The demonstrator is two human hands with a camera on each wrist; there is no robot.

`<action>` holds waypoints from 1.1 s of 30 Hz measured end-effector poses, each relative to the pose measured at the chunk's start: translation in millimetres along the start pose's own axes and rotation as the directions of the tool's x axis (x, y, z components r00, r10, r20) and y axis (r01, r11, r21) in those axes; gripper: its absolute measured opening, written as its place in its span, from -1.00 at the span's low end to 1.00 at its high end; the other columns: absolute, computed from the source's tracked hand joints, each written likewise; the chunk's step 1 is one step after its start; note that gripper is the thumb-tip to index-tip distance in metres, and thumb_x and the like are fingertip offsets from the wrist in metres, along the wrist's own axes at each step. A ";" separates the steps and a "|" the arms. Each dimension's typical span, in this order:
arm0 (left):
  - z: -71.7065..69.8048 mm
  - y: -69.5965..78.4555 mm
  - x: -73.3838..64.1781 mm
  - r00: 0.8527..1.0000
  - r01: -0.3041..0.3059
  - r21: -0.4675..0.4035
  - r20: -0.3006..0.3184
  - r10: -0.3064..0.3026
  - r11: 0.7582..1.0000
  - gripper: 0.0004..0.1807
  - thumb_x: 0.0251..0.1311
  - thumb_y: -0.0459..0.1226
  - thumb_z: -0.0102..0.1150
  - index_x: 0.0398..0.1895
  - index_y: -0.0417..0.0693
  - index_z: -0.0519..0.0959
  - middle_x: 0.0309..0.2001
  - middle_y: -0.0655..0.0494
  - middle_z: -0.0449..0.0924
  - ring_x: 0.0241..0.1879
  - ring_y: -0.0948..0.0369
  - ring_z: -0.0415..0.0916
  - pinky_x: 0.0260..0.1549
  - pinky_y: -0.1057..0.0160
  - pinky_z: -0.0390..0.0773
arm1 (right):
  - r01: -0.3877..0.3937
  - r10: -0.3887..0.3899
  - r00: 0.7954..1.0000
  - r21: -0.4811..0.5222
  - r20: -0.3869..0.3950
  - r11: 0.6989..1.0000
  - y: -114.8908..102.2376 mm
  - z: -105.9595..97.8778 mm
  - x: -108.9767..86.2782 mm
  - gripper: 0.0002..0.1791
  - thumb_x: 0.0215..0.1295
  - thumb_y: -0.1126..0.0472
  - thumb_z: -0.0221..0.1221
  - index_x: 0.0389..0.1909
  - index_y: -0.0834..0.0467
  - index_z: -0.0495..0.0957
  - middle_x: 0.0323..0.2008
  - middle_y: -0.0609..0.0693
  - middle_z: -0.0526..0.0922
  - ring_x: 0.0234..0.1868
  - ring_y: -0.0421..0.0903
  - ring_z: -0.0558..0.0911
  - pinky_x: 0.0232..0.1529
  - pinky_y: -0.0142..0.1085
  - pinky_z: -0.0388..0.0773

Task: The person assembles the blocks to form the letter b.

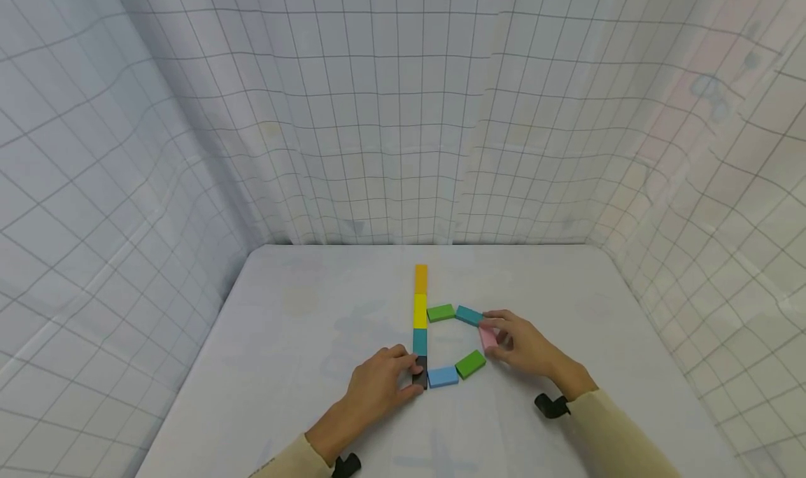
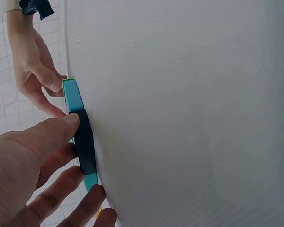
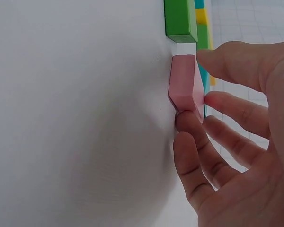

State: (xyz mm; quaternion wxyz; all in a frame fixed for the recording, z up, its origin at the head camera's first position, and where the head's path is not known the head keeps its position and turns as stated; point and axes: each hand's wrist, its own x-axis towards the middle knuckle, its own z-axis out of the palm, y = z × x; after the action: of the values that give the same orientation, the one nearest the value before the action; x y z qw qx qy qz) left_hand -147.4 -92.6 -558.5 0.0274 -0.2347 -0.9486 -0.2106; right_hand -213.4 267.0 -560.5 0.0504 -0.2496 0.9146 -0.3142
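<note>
A black block [image 1: 422,381] lies at the near end of a straight column, and my left hand [image 1: 380,387] holds it with the thumb at its near end and fingertips over it. Above it in the column come a teal block [image 1: 420,341], a yellow one and an orange one. My right hand [image 1: 525,345] pinches a pink block [image 3: 182,80] by its ends, thumb at the near end and a finger at the far one. This pink block lies on the table on the right side of a curve of blocks, with a small gap to the green block [image 3: 181,21].
The curve bulges right from the column: a green block [image 1: 441,313] and a teal block [image 1: 469,315] on the far side, a light blue block [image 1: 443,377] and another green one on the near side. Grid-patterned white curtains [image 1: 390,114] surround the white table [image 1: 290,366].
</note>
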 end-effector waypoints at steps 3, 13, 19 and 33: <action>-0.6 0.1 0.5 1.000 -0.002 0.002 -0.003 0.002 1.000 -0.70 0.20 -0.03 0.84 -0.07 0.26 0.91 -0.07 0.30 0.78 -0.12 0.23 0.70 -0.32 0.32 0.72 | -0.013 0.013 1.000 0.005 -0.001 1.000 -1.4 0.7 -0.8 -0.39 0.55 0.20 0.54 0.54 0.21 0.68 0.60 0.23 0.59 0.04 -0.21 0.73 0.07 -0.35 0.75; -0.8 0.6 0.1 1.000 -0.006 0.001 -0.007 0.006 1.000 -0.70 0.22 -0.03 0.83 -0.05 0.25 0.91 -0.04 0.30 0.80 -0.11 0.23 0.71 -0.32 0.33 0.72 | -0.011 0.012 0.999 0.025 -0.040 1.000 -4.2 5.0 -3.3 -0.43 0.47 0.32 0.57 0.46 0.23 0.73 0.33 0.22 0.69 -0.05 -0.26 0.71 0.02 -0.41 0.78; -1.4 1.2 -0.7 1.000 -0.010 -0.003 -0.011 0.010 1.000 -0.70 0.20 -0.06 0.85 -0.06 0.24 0.91 -0.05 0.29 0.80 -0.13 0.23 0.70 -0.34 0.33 0.70 | -0.006 0.008 0.998 0.046 -0.059 0.999 -6.4 7.3 -3.9 -0.44 0.47 0.28 0.59 0.43 0.24 0.74 0.21 0.18 0.71 -0.14 -0.31 0.67 -0.09 -0.44 0.72; -2.4 2.5 -0.5 1.000 0.005 0.007 0.010 -0.005 1.000 -0.68 0.20 -0.03 0.84 -0.03 0.28 0.92 -0.01 0.29 0.81 -0.07 0.19 0.74 -0.29 0.30 0.76 | -0.011 0.014 0.998 0.051 -0.059 0.999 -6.2 8.8 -3.8 -0.43 0.48 0.31 0.57 0.45 0.24 0.71 0.20 0.16 0.70 -0.16 -0.32 0.66 -0.10 -0.44 0.71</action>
State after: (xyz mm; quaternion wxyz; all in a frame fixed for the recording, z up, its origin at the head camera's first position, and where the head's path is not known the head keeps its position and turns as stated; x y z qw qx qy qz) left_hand -146.0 -91.8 -555.4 0.0227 -0.2333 -0.9500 -0.2062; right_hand -205.3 259.8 -564.1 0.0313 -0.2331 0.9090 -0.3442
